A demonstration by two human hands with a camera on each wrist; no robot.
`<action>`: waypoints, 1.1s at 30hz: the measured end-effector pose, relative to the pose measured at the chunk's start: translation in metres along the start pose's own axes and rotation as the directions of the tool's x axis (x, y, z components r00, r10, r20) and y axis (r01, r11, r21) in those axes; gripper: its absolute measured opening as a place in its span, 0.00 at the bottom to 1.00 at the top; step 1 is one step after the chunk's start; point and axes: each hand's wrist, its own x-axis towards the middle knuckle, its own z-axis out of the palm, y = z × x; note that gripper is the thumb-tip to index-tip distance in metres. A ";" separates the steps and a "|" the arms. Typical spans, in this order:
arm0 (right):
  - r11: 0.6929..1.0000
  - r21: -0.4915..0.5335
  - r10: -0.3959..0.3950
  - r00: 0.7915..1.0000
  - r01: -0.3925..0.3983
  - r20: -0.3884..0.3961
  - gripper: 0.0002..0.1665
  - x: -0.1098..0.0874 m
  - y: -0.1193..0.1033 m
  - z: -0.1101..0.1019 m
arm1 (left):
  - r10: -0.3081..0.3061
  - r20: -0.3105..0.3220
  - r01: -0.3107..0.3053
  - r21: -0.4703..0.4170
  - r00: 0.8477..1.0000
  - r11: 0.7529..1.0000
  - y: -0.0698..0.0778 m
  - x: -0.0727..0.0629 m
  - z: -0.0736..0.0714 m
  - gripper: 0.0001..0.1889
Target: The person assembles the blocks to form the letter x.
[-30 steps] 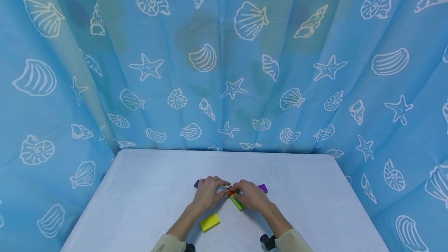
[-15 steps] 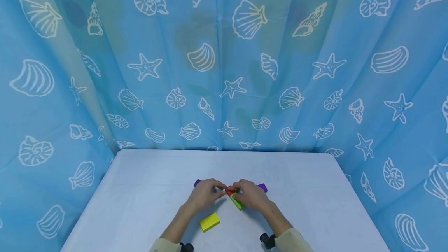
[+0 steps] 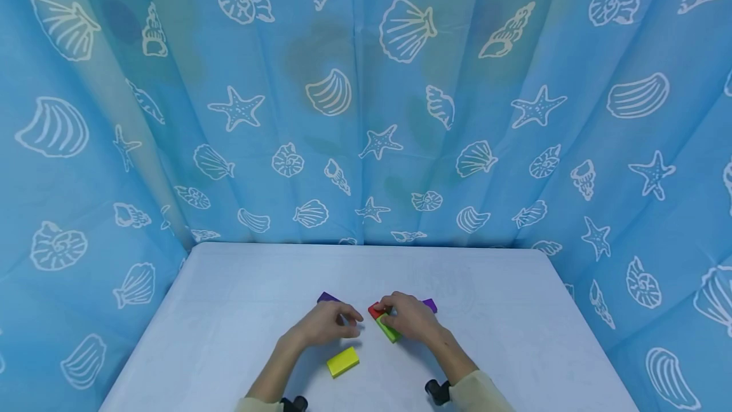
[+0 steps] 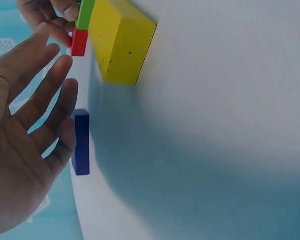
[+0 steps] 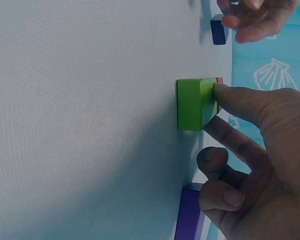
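Lying at about 9:30 from the red block (image 3: 373, 311), the dark blue block (image 3: 327, 296) is flat-sided and partly hidden by the left hand (image 3: 326, 323). That hand, at 9 o'clock, is half open, its fingers loosely bent and holding nothing; whether it touches the dark blue block I cannot tell. At 7 o'clock the yellow block (image 3: 343, 362) rests apart, a chunky oblong with crisp edges and a few dark specks, perhaps painted wood. The red block sits mid-group on the white desk (image 3: 257, 285), whose surface shows a fine weave in the right wrist view; it meets the end of the smooth green block (image 3: 389, 332) at 5 o'clock. The right hand (image 3: 413, 318) curls over this pair, thumb on the green and a fingertip at the red, in what looks like a light pinch. At 3 o'clock the purple block (image 3: 431, 305) shows past it. The step in hand seems to be lining up red and green end to end; the next move likely calls for easing those fingers off without nudging the join.
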 end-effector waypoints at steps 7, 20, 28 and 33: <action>1.000 0.018 0.006 1.000 -0.006 0.010 0.17 0.000 0.000 0.000 | 0.001 0.056 0.002 -0.049 0.998 0.999 -0.001 -0.009 -0.005 0.17; 0.999 0.025 0.029 0.999 -0.030 0.016 0.16 0.001 0.000 0.001 | -0.053 0.147 0.058 -0.031 0.988 0.998 -0.002 -0.020 -0.006 0.20; 0.999 0.027 0.045 0.999 -0.045 0.013 0.17 0.001 -0.001 0.001 | -0.082 0.170 0.087 -0.026 0.982 0.996 -0.003 -0.025 -0.004 0.19; 0.998 0.015 0.065 0.998 -0.064 -0.008 0.17 0.000 -0.002 0.003 | -0.057 0.195 0.064 -0.031 0.979 0.997 -0.008 -0.026 -0.002 0.19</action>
